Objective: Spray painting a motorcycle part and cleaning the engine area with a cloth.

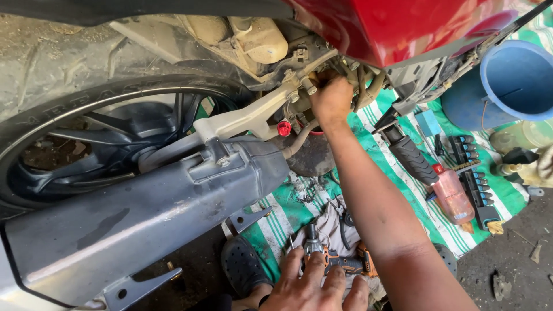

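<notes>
My right hand [331,99] reaches up under the red body panel [391,29] of a motorbike. Its fingers curl in among the bolts and hoses on the frame, and what they grip is hidden. My left hand [314,285] lies low in the view with fingers spread. Its fingertips rest on an orange and black power driver [340,262], which sits on a grey rag. A small red cap [284,128] shows just left of my right hand, by the silver bracket [242,121].
The grey exhaust muffler [144,213] and rear wheel [86,144] fill the left. A black foot peg [412,158] juts out at right. On the green striped mat [288,201] lie a pinkish bottle [452,196] and socket racks [481,193]. A blue bucket [518,80] stands behind; a sandalled foot [242,268] is near.
</notes>
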